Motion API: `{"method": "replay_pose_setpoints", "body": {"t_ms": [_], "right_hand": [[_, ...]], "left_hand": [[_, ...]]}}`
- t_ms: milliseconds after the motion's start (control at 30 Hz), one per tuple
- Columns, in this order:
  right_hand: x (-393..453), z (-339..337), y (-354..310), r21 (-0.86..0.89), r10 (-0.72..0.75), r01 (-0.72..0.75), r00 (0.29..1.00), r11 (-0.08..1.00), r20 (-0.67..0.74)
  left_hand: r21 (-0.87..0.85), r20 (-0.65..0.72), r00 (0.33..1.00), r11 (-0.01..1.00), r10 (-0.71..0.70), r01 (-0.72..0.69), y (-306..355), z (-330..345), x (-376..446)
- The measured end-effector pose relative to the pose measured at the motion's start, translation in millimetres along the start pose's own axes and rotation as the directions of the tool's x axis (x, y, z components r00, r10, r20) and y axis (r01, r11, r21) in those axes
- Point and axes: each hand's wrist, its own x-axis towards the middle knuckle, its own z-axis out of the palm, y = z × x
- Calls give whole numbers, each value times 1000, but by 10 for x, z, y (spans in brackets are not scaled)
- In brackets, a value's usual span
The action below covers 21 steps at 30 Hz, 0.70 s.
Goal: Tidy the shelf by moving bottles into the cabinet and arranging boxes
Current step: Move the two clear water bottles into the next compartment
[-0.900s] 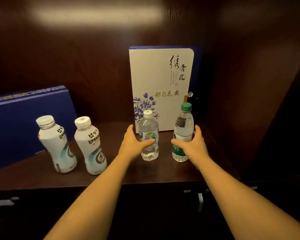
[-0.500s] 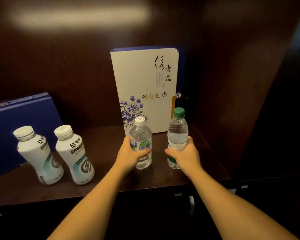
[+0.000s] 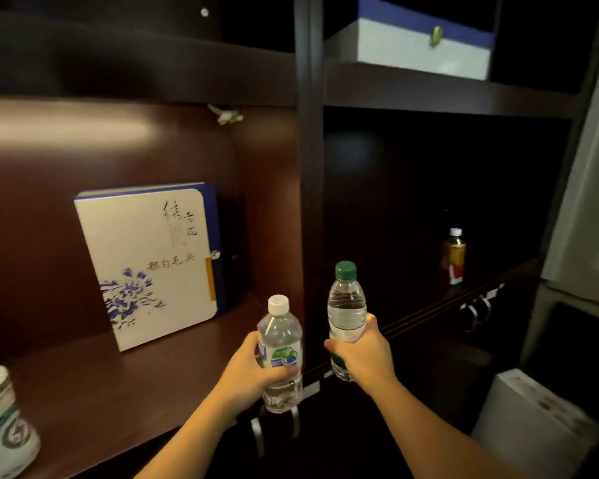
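Gripping mid-body near lower centre, the left hand (image 3: 253, 369) wraps the white-capped bottle (image 3: 280, 344), the right hand (image 3: 363, 354) the green-capped bottle (image 3: 346, 305); full, smooth, likely slippery.

A clear plastic water bottle with a white cap (image 3: 280, 354) stands upright at lower centre of the frame, off the shelf, wearing a green and blue label at mid-body. Just right of it and a little higher, a clear plastic water bottle with a green cap (image 3: 346, 316) is also upright, its lower half partly hidden.

A white flat gift box with blue flowers and dark calligraphy (image 3: 149, 264) stands upright at centre left, leaning back against the wall. A white drink bottle with a teal-grey label (image 3: 0, 423) shows at the lower left edge. A small amber bottle with a white cap (image 3: 453, 255) stands at right in the dark compartment. A white box with a blue top edge (image 3: 422, 46) sits at upper right.
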Motion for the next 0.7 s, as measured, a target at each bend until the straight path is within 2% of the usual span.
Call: {"method": "replay_pose_setpoints", "body": {"t_ms": [167, 233, 433, 600, 700], "right_hand": [[511, -710, 206, 19, 15, -13, 996, 1000, -87], [823, -948, 318, 23, 10, -7, 994, 1000, -106], [2189, -1519, 805, 9, -26, 27, 995, 1000, -101], [3250, -1722, 1242, 0, -22, 22, 998, 1000, -60], [3683, -1744, 1481, 1, -19, 19, 999, 1000, -34]], "left_hand": [[-17, 79, 996, 999, 43, -41, 294, 857, 491], [-24, 68, 997, 999, 48, -46, 380, 1178, 789], [4, -132, 988, 997, 77, -77, 518, 2246, 1992], [-23, -302, 953, 1000, 10, -18, 424, 2989, 2906], [23, -347, 938, 1000, 0, 8, 294, 3285, 3301]]}}
